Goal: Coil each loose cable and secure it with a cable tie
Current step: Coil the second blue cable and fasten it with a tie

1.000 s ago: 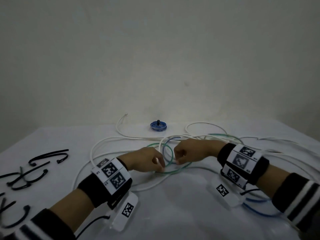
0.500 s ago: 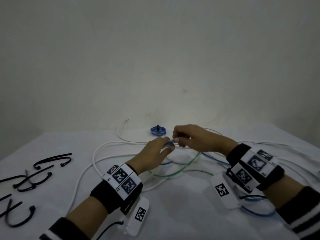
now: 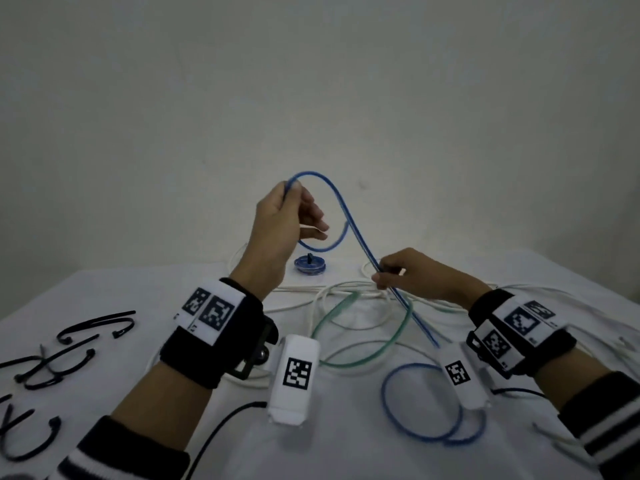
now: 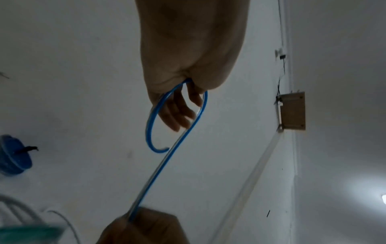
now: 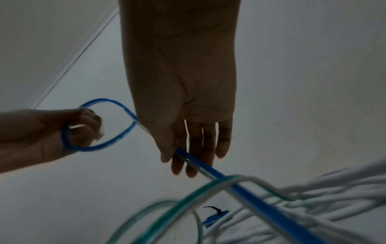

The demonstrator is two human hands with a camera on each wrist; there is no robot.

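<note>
Left hand raised above the table, pinching the blue cable near its free end, a small loop curling under the fingers. Right hand lower, right of that loop, gripping the same cable where it slants down to the table. Below: green cable, white cables. Far left of the loop: black cable ties. Behind it: a tied blue coil.

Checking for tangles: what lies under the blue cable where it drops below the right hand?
The blue cable passes over the green cable and white cables. The right hand and wristband hide more.
</note>
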